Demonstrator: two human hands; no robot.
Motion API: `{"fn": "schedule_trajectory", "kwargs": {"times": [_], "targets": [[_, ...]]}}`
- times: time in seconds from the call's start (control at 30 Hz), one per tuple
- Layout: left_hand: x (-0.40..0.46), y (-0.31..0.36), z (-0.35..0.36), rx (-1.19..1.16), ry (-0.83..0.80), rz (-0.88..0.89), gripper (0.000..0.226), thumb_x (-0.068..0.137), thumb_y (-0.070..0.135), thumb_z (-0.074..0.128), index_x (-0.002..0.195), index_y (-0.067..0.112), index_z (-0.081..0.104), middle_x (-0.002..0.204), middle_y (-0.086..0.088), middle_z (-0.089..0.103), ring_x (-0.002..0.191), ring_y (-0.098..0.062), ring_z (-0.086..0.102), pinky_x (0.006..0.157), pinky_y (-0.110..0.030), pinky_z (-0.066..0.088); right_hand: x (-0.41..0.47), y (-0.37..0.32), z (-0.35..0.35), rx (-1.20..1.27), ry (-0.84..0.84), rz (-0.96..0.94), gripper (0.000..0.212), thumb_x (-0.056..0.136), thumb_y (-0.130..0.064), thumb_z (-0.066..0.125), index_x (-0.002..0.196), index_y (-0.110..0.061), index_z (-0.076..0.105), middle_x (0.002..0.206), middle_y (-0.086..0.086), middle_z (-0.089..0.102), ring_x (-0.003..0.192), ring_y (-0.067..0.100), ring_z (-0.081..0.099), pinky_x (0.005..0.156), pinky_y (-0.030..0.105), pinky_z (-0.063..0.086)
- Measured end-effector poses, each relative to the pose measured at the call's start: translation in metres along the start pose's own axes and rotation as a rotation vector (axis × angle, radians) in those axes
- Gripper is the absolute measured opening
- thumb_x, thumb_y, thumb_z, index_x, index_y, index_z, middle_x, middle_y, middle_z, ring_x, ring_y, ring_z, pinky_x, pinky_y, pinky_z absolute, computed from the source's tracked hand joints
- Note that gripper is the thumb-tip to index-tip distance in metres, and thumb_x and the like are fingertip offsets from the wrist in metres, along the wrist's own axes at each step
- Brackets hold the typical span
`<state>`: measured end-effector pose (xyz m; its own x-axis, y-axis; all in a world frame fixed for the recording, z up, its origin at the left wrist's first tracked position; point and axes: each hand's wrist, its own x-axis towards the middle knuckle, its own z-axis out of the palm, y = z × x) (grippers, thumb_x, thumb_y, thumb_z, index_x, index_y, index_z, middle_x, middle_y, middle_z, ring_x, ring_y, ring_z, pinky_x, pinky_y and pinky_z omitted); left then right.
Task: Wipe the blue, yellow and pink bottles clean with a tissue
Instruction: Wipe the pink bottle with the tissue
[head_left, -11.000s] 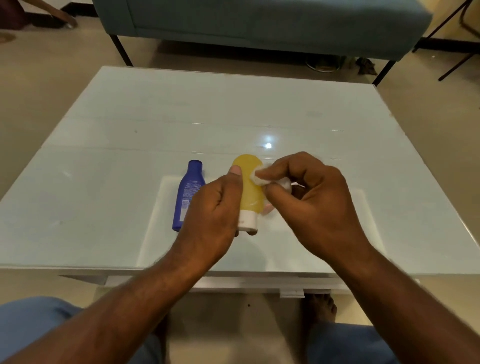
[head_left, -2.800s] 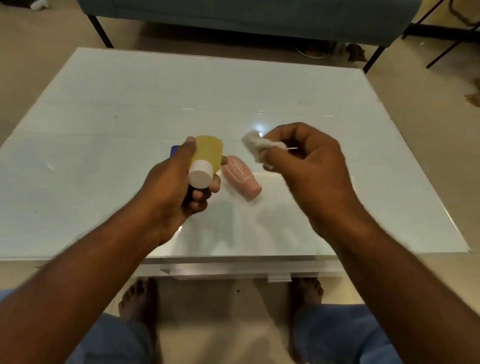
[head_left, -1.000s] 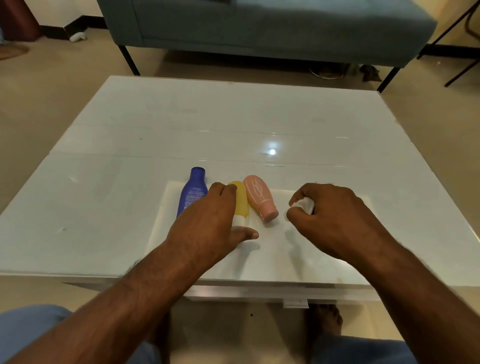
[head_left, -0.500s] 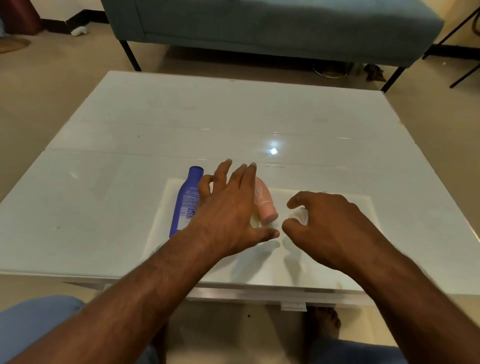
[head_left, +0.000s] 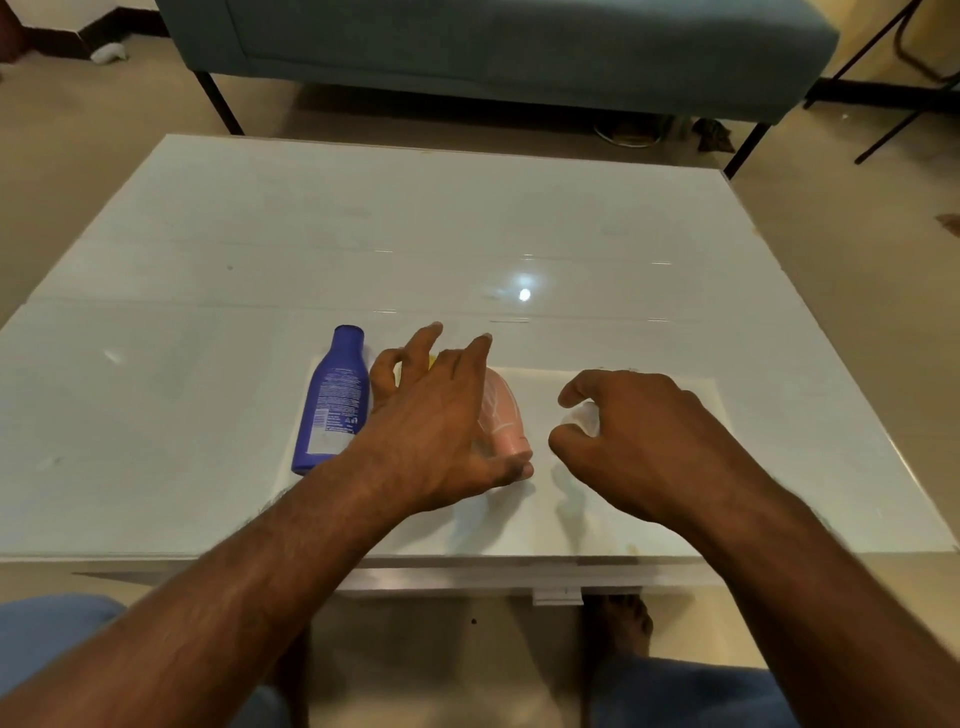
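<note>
On the near half of the glossy white table (head_left: 208, 270), three bottles lie side by side: blue bottle (head_left: 332, 400) on the left, yellow bottle (head_left: 432, 359) almost wholly hidden under the left hand (head_left: 441, 421), pink bottle (head_left: 501, 415) just right of it. Left hand hovers spread, fingers straight, thumb at the pink cap, gripping nothing. Right hand (head_left: 639, 441) is loosely curled over the crumpled tissue (head_left: 586, 415); whether it pinches it or merely covers it, cannot tell. Likely step: taking up the pink bottle. To do it well, grip it by the cap end so the body stays free, turn it while rubbing, and bunch the tissue firmly (a loose wad skids on smooth plastic). Bottles rest on a paler rectangular patch (head_left: 649, 405) of the tabletop, which shows a lamp glare. Beyond stands a teal sofa (head_left: 519, 47) on thin dark legs over beige floor; bare feet and blue trousers show below.
</note>
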<state>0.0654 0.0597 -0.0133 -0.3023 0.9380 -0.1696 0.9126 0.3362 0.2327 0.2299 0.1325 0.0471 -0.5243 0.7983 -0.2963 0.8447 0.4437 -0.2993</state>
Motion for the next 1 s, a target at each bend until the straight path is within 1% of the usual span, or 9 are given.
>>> {"fn": "schedule_trajectory", "kwargs": {"times": [0.1,0.2,0.3,0.43,0.63,0.7,0.77,0.83,1.0], "targets": [[0.000,0.000,-0.002,-0.032,-0.016,0.010,0.117,0.068,0.083,0.060,0.156,0.034,0.000,0.166,0.007,0.010,0.154,-0.022,-0.008,0.121,-0.050,-0.004,0.002,0.003,0.001,0.035,0.013,-0.009,0.043,0.099,-0.036,0.063,0.142,-0.030,0.060,0.141,-0.005,0.065,0.111,0.016,0.063,0.085,0.022,0.038],[-0.008,0.001,-0.009,-0.099,0.023,0.066,0.117,0.066,0.080,0.064,0.154,0.037,0.001,0.165,0.009,0.010,0.153,-0.020,0.000,0.122,-0.047,0.001,0.007,0.009,0.001,0.193,0.112,-0.032,0.033,0.099,-0.035,0.068,0.131,-0.029,0.064,0.126,-0.005,0.069,0.097,0.010,0.062,0.080,0.024,0.046],[-0.023,0.002,-0.014,-0.287,0.074,0.125,0.117,0.061,0.079,0.069,0.150,0.044,0.002,0.159,0.015,0.021,0.147,-0.015,0.024,0.119,-0.044,0.020,0.011,0.013,0.000,0.416,0.232,-0.057,0.016,0.097,-0.032,0.070,0.113,-0.029,0.070,0.106,-0.012,0.071,0.091,0.011,0.072,0.081,0.032,0.059],[-0.040,-0.001,-0.013,-0.562,0.098,0.186,0.117,0.056,0.074,0.076,0.147,0.051,0.006,0.151,0.022,0.029,0.134,-0.007,0.039,0.111,-0.039,0.041,0.012,0.010,0.002,0.646,0.224,-0.104,0.013,0.097,-0.027,0.073,0.109,-0.030,0.073,0.105,-0.012,0.074,0.092,0.010,0.073,0.089,0.040,0.063],[-0.043,-0.011,-0.013,-0.664,0.095,0.221,0.122,0.055,0.068,0.080,0.149,0.050,0.004,0.147,0.026,0.033,0.132,-0.001,0.041,0.105,-0.019,0.034,0.012,0.002,0.005,0.916,0.085,-0.117,0.010,0.100,-0.017,0.070,0.108,-0.021,0.076,0.105,0.000,0.077,0.094,0.019,0.078,0.080,0.031,0.067],[-0.044,-0.016,-0.015,-0.617,0.085,0.248,0.123,0.057,0.068,0.081,0.148,0.052,0.001,0.148,0.031,0.028,0.134,0.003,0.036,0.107,-0.020,0.030,0.014,0.000,0.006,0.982,0.023,-0.058,0.013,0.100,-0.025,0.070,0.110,-0.019,0.075,0.104,0.003,0.079,0.094,0.020,0.079,0.083,0.033,0.067],[-0.046,-0.018,-0.016,-0.534,0.081,0.283,0.123,0.058,0.071,0.079,0.147,0.055,-0.005,0.144,0.044,0.017,0.134,0.014,0.024,0.109,-0.021,0.021,0.015,-0.001,0.007,1.015,-0.036,-0.020,0.023,0.096,-0.035,0.072,0.110,-0.017,0.074,0.104,0.004,0.079,0.093,0.020,0.080,0.086,0.037,0.067],[-0.049,-0.017,-0.016,-0.506,0.086,0.300,0.121,0.060,0.073,0.076,0.147,0.057,-0.007,0.141,0.050,0.009,0.130,0.022,0.016,0.109,-0.021,0.016,0.016,-0.002,0.009,1.006,-0.046,-0.005,0.023,0.094,-0.033,0.076,0.109,-0.015,0.073,0.103,0.006,0.079,0.092,0.022,0.080,0.084,0.038,0.067],[-0.049,-0.018,-0.017,-0.589,0.153,0.255,0.116,0.061,0.071,0.076,0.147,0.056,0.000,0.152,0.035,0.022,0.141,0.005,0.026,0.116,-0.032,0.025,0.020,-0.002,0.007,1.082,0.039,0.066,0.021,0.092,-0.018,0.079,0.111,-0.013,0.072,0.112,0.012,0.074,0.095,0.028,0.077,0.081,0.039,0.068]]}}
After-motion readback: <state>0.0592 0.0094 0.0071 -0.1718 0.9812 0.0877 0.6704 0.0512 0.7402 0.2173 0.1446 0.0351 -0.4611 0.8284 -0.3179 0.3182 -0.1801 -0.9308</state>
